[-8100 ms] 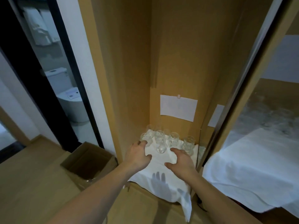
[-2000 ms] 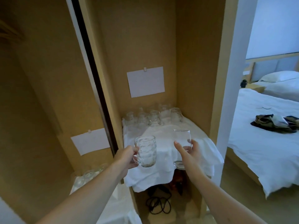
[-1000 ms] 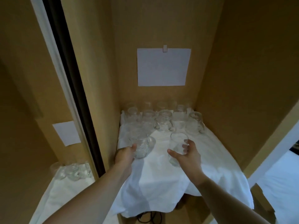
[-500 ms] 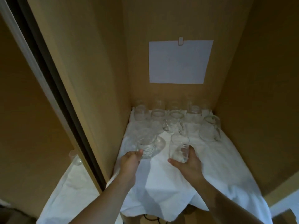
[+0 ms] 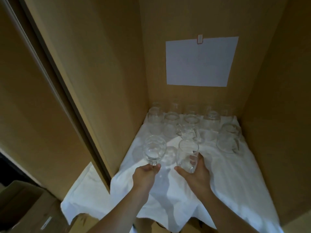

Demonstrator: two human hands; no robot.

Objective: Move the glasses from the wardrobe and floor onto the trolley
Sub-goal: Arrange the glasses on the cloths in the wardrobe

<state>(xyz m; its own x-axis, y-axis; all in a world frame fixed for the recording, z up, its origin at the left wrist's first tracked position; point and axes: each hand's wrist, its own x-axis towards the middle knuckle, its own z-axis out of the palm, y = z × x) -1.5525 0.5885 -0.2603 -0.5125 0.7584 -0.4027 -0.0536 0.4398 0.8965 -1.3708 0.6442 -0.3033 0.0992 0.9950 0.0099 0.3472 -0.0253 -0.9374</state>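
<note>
A: Holding two glasses over the white cloth (image 5: 227, 182) on the wardrobe shelf. Left hand (image 5: 146, 175) pinching the stemmed glass (image 5: 154, 149) low down, at the stem under the bowl. Right hand (image 5: 196, 174) wrapped round the tall tumbler (image 5: 187, 153), thumb on the near side, fingers (image 5: 193, 158) showing through the far wall.

B: Both grips clamped, then?

A: Yes, one glass each. Hard to tell whether lifted clear or just touching the cloth.

B: Handling?

A: Probably light, rigid, smooth, breakable. Stem pinch looks tippy, bowl-heavy above the fingers; better cupped at the bowl or kept dead upright. Tumbler grip mid-body looks secure, likely slick if squeezed loosely.

B: Rest of the glasses?

A: Cluster of clear glasses (image 5: 188, 125) packed at the back, some touching, a handled mug (image 5: 228, 140) at the right. Risk of clinking when reaching in. Blank paper sheet (image 5: 200, 63) clipped to the back wall. Trolley not in view.
</note>
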